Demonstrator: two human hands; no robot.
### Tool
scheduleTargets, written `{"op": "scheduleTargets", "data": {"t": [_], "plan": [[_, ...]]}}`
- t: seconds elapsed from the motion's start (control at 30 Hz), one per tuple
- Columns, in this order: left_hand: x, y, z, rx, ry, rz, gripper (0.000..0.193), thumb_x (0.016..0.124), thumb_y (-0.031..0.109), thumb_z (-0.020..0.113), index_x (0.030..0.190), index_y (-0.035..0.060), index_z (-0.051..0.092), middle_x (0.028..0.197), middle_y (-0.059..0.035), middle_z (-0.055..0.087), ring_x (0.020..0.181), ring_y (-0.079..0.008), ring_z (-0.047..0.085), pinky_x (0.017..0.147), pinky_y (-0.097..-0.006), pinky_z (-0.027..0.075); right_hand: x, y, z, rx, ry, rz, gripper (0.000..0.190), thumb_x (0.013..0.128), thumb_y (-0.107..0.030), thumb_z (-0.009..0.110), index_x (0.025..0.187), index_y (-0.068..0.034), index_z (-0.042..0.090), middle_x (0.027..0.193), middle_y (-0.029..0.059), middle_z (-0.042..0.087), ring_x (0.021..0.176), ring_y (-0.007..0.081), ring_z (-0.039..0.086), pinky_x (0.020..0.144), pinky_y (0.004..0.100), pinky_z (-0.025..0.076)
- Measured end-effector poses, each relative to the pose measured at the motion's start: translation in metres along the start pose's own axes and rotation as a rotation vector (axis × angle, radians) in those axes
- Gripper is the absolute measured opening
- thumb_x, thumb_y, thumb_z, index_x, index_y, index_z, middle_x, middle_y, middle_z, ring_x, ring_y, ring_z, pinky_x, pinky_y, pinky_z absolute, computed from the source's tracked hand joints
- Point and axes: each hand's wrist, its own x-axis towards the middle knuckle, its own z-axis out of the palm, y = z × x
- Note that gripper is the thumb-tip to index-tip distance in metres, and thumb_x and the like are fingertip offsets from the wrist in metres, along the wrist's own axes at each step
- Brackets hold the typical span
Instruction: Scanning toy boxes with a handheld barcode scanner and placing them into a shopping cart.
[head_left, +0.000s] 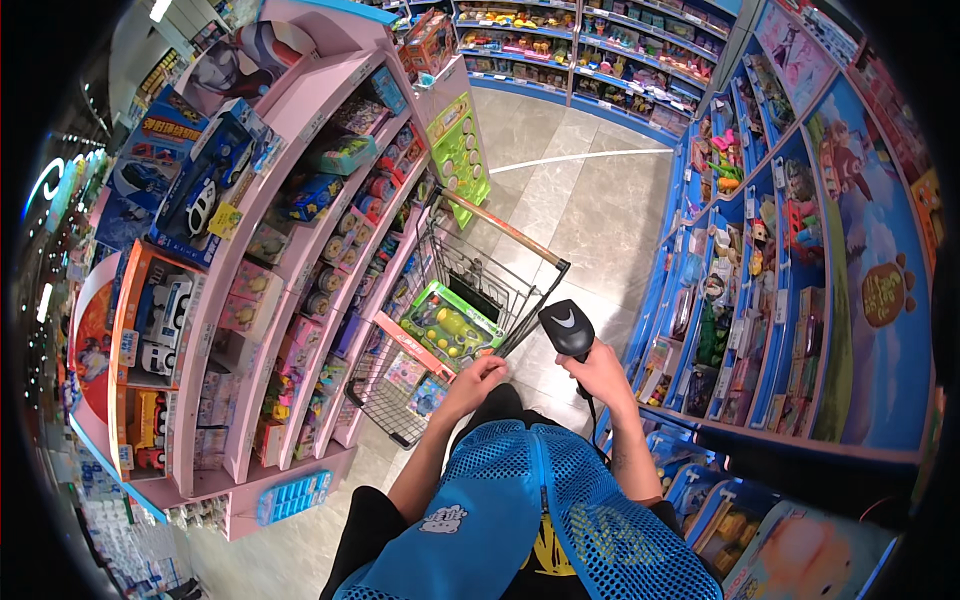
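Note:
My right hand (598, 373) is closed round the handle of a black handheld barcode scanner (568, 328), whose cable hangs down beside my blue mesh vest. Just left of it, my left hand (478, 382) is near the edge of a wire shopping cart (504, 238), fingers loosely curled; whether it touches the cart cannot be told. In the cart lies a green boxed toy set (452, 324) with a clear front. Flat packages with colourful pictures (426, 395) lie lower in the basket, next to a red-orange strip with writing (414, 346).
Pink shelves (259, 330) full of boxed toys curve along the left. Blue shelves (660, 247) with toys line the right side, and more blue shelving (517, 82) crosses the far end. A tiled floor (600, 217) with a white line runs between them. Bins stand at the lower right.

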Motion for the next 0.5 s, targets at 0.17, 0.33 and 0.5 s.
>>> {"op": "scheduleTargets", "data": {"t": [0.17,0.33,0.5], "plan": [[0.056,-0.011,-0.017,-0.022,0.096,-0.001,0.026,0.095,0.021,0.060,0.111,0.0006,0.061,0.099,-0.0071,0.067,0.092,-0.0147,0.062,0.083,-0.0285,0.048,0.057,-0.006,-0.006,-0.045,-0.003,-0.024,0.032,0.078,-0.024,0.073,0.093,0.002,0.065,0.071,0.0109,0.064,0.067,0.0172,0.060,0.065,0.0338,0.048],[0.108,-0.011,-0.036,-0.124,0.135,-0.045,0.026,0.096,0.024,0.058,0.110,0.0020,0.060,0.092,-0.0045,0.064,0.086,-0.0129,0.058,0.079,-0.0269,0.047,0.115,-0.030,-0.016,-0.152,-0.116,-0.010,0.035,0.078,-0.026,0.074,0.097,0.002,0.064,0.074,0.0123,0.064,0.069,0.0179,0.057,0.069,0.0336,0.048],[0.136,0.009,-0.053,-0.214,0.198,-0.108,0.026,0.096,0.024,0.058,0.112,0.0038,0.059,0.097,-0.0026,0.063,0.090,-0.0106,0.056,0.076,-0.0250,0.045,0.184,-0.059,-0.017,-0.262,-0.205,0.004,0.034,0.079,-0.025,0.071,0.099,0.002,0.063,0.078,0.0155,0.065,0.073,0.0206,0.062,0.072,0.0344,0.049]]}}
